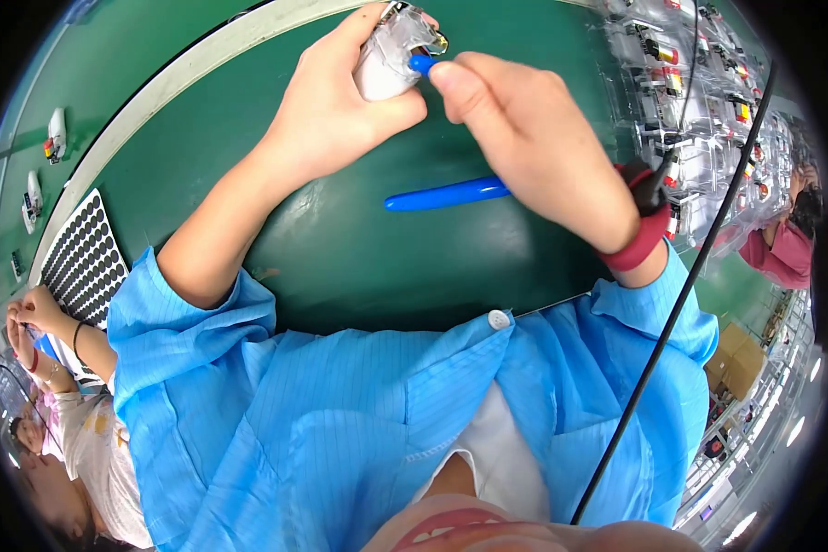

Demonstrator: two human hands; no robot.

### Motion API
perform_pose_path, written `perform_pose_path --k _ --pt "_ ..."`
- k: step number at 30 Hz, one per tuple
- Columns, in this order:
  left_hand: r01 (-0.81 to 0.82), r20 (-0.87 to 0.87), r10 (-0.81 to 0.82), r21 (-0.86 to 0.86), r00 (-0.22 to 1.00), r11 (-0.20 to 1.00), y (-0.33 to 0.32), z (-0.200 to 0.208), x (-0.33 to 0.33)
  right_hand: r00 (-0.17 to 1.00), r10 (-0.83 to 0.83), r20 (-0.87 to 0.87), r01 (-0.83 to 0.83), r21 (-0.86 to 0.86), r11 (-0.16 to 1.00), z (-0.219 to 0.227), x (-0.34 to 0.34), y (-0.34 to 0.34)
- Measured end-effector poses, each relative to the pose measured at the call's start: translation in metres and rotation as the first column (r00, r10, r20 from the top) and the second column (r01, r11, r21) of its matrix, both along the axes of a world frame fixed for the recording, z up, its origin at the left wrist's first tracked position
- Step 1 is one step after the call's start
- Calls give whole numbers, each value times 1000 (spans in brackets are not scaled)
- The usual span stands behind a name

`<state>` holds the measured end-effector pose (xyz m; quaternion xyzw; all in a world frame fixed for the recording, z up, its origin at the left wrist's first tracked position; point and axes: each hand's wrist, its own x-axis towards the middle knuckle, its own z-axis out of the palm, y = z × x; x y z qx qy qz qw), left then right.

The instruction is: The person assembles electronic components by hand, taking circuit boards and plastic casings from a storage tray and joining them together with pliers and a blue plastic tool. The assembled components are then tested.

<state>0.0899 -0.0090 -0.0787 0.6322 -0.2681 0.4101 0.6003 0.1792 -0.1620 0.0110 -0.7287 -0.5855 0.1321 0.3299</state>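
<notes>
Near the top middle, my left hand is wrapped round a small white plastic housing with a clear part and metal bits at its upper end. My right hand pinches a small blue piece with a rounded tip between thumb and forefinger; the tip touches or almost touches the housing's right side. Below, a blue stick reaches out from beneath my right hand over the green mat. Its right end is hidden, so I cannot tell whether the two blue parts are joined. A red strap circles my right wrist.
Clear trays with many small parts stand on the right. At left lies a sheet of black round stickers; beyond the pale curved rail are white housings. A co-worker's hands work at far left. A black cord crosses the right side.
</notes>
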Motion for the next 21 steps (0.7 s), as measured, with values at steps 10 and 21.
perform_pose_path --k 10,21 --pt "164 78 -158 -75 984 984 3 -5 8 955 55 -291 -63 -17 998 1 4 1" --pt "-210 -842 308 236 442 949 -18 77 -28 792 36 609 60 -136 989 23 -14 -3"
